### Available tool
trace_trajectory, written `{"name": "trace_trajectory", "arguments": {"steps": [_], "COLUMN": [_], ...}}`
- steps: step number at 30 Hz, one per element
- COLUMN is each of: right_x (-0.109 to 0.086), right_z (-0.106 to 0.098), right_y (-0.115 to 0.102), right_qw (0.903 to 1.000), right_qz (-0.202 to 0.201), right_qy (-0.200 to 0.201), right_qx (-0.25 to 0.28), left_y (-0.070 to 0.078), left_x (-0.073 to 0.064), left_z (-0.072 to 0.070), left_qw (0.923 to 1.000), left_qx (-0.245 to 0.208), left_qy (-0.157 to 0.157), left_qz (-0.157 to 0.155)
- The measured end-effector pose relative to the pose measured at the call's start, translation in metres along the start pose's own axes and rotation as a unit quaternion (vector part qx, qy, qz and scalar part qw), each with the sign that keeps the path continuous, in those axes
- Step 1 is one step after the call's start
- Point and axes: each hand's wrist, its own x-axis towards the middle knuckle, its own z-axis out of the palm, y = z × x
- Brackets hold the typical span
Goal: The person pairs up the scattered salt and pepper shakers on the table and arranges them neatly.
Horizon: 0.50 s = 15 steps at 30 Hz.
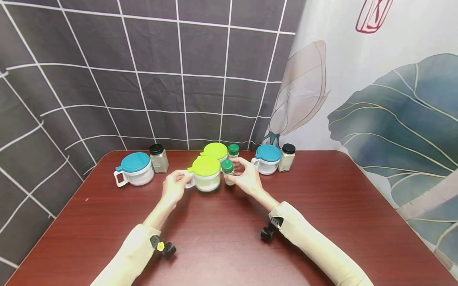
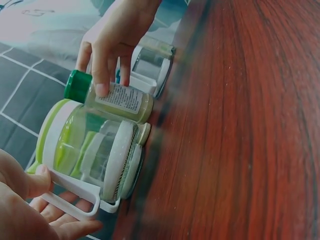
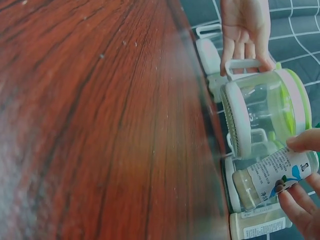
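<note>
My left hand [image 1: 174, 186] grips the white handle of a clear seasoning jar [image 1: 206, 182] with a lime-green lid. In the left wrist view, the thumb lies on top of that handle and the fingers are below it. Just right of the jar, my right hand [image 1: 249, 179] pinches a small spice bottle [image 3: 272, 177] with a green cap and printed label, thumb on one side and fingers on the other. The bottle leans slightly, close beside the jar. Behind them stand a second lime-lidded jar [image 1: 216, 149] and another green-capped bottle [image 1: 233, 150], both partly hidden.
To the left are a blue-lidded jar [image 1: 135, 170] and a black-capped bottle [image 1: 159, 159]. Another blue-lidded jar [image 1: 267, 159] and black-capped bottle [image 1: 287, 158] stand to the right. A dark gridded curtain [image 1: 150, 91] hangs behind the reddish-brown table [image 1: 214, 238].
</note>
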Motion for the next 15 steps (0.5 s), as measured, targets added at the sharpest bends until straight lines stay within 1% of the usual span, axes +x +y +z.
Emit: {"name": "trace_trajectory", "arguments": {"steps": [4, 5, 15], "right_x": [0.005, 0.006, 0.005], "right_z": [0.001, 0.001, -0.005], "right_y": [0.021, 0.023, 0.029], "right_qw": [1.0000, 1.0000, 0.9999], "right_qz": [0.000, -0.001, -0.004], "right_qy": [0.002, 0.001, 0.004], "right_qx": [-0.003, -0.003, -0.016], "left_y": [-0.001, -0.001, -0.001], "left_x": [0.000, 0.000, -0.001], "left_z": [0.003, 0.003, 0.010], "left_qw": [1.0000, 1.0000, 0.9999], "left_qx": [-0.002, -0.002, -0.012], "left_qy": [-0.001, 0.000, 0.004], "left_qz": [0.003, 0.004, 0.000]}}
